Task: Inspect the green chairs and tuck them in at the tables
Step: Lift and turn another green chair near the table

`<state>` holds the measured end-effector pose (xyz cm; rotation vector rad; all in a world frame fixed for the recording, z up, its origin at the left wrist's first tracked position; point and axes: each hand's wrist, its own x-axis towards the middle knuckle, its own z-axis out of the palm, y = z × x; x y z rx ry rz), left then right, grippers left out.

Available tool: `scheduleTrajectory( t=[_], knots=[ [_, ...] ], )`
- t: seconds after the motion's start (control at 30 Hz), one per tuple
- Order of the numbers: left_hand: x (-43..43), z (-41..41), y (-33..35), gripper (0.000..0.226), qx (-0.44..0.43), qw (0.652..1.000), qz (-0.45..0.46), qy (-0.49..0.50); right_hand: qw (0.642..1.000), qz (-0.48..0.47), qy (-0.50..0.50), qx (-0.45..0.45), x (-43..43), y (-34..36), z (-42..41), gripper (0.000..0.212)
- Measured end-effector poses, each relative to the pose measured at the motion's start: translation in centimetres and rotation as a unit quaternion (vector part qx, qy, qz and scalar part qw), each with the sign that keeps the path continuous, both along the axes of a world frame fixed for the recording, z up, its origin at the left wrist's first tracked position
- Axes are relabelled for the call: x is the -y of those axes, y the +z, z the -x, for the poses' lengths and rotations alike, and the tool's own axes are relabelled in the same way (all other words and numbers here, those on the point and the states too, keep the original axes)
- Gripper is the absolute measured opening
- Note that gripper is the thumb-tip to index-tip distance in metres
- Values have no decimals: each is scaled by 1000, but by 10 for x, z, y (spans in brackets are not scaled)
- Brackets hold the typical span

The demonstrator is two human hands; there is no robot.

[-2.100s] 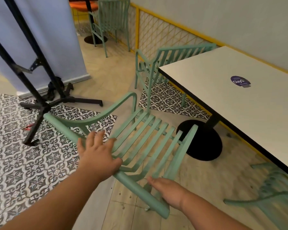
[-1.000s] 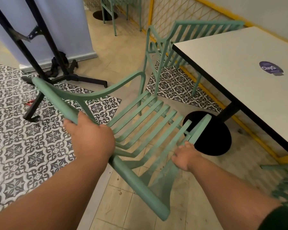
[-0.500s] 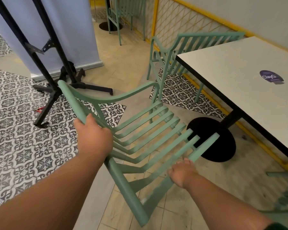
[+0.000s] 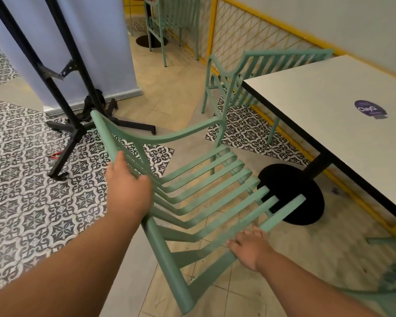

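Observation:
A green slatted chair [image 4: 201,191] stands in front of me, turned toward the white table [image 4: 329,115]. My left hand [image 4: 127,191] grips its top back rail. My right hand [image 4: 249,247] holds its right armrest near the front end. The chair's front edge lies close to the table's round black base [image 4: 293,195]. A second green chair [image 4: 256,72] sits tucked at the table's far end. Part of a third green chair [image 4: 389,277] shows at the lower right.
A black folding stand [image 4: 64,115] with a pale banner [image 4: 96,42] stands on the patterned tiles at the left. A yellow mesh fence [image 4: 249,37] runs along the wall. Another green chair [image 4: 172,21] and a table base stand far back.
The chair has slid forward toward the table base. My left hand went from resting on the back rail to gripping it, and my right hand moved along the right armrest.

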<state>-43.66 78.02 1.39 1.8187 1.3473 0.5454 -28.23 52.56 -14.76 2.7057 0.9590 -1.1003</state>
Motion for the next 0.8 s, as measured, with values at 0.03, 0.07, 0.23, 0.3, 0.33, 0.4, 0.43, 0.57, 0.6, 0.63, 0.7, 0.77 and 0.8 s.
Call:
scheduleTrajectory(
  t=[0.03, 0.07, 0.23, 0.3, 0.33, 0.4, 0.43, 0.57, 0.6, 0.63, 0.7, 0.77, 0.8],
  knots=[
    [5, 3, 2, 69, 24, 1000, 11, 15, 1000, -17, 6, -1, 7, 0, -3, 84],
    [12, 7, 4, 64, 47, 998, 32, 34, 999, -37, 4, 7, 12, 0, -8, 96],
    [75, 28, -1, 68, 60, 988, 138, 40, 997, -28, -11, 67, 22, 14, -42, 61],
    [88, 30, -6, 77, 68, 986, 145, 42, 997, -18, -10, 73, 16, 16, -56, 62],
    [87, 30, -6, 78, 68, 986, 142, 50, 997, -14, -4, 74, 9, 17, -60, 63],
    [84, 30, -8, 75, 64, 987, 134, 56, 998, -8, 12, 67, -1, 13, -66, 64],
    [83, 29, -10, 73, 58, 989, 128, 55, 998, -7, 18, 63, -6, 10, -69, 63],
    [81, 27, -13, 71, 40, 990, 117, 61, 995, 68, 66, 33, -15, -2, -65, 63],
    [81, 27, -14, 71, 38, 991, 114, 64, 991, 95, 89, 40, -13, -5, -60, 64],
    [80, 27, -16, 70, 37, 991, 111, 66, 988, 102, 105, 54, -11, -7, -57, 63],
    [82, 27, -17, 68, 45, 991, 110, 65, 986, 94, 117, 77, -6, -10, -56, 56],
    [85, 28, -17, 70, 46, 990, 111, 66, 985, 87, 126, 85, -3, -11, -57, 50],
    [87, 29, -17, 70, 42, 991, 109, 66, 984, 89, 129, 86, -1, -12, -57, 48]
  ],
)
